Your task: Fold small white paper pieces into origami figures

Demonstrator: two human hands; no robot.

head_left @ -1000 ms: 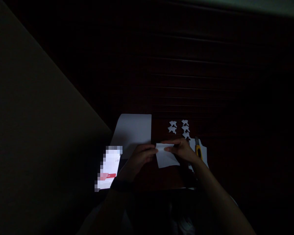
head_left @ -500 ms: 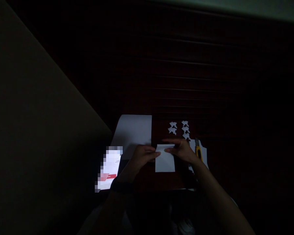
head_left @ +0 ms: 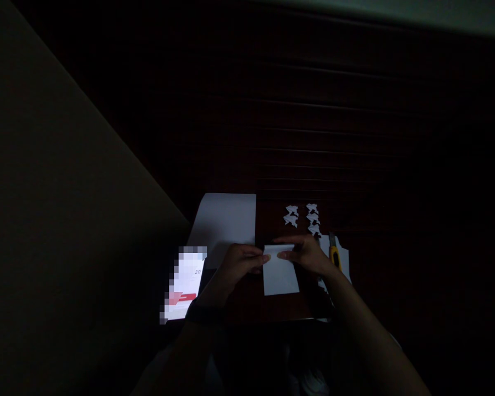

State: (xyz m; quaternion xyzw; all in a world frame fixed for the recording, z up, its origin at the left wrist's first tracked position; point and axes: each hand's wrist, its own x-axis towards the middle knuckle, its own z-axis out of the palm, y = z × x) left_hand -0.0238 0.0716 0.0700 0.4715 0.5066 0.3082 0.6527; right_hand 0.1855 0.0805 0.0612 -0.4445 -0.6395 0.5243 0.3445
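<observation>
A small white sheet of paper [head_left: 280, 276] hangs between my two hands over the dark table, its top edge bent over in a narrow strip. My left hand [head_left: 242, 261] pinches its upper left edge, thumb in front and fingers behind. On the upper right, my right hand [head_left: 307, 254] grips the same paper, with the thumb on its face and the index finger stretched along behind the top edge. The remaining fingers of both hands are partly hidden. Beyond the right hand lie several small folded paper figures [head_left: 291, 220] in two columns.
A large white sheet [head_left: 226, 217] lies at the back left. By my left forearm a lit screen [head_left: 190, 280] glows, partly pixelated. To the right, a yellow utility knife [head_left: 335, 257] rests on white papers [head_left: 345, 264]. A pale slanted surface [head_left: 58, 220] rises on the left.
The lower end of the small paper has swung slightly down and to the right. Both hands keep their grip in nearly the same place. The digits on the screen differ.
</observation>
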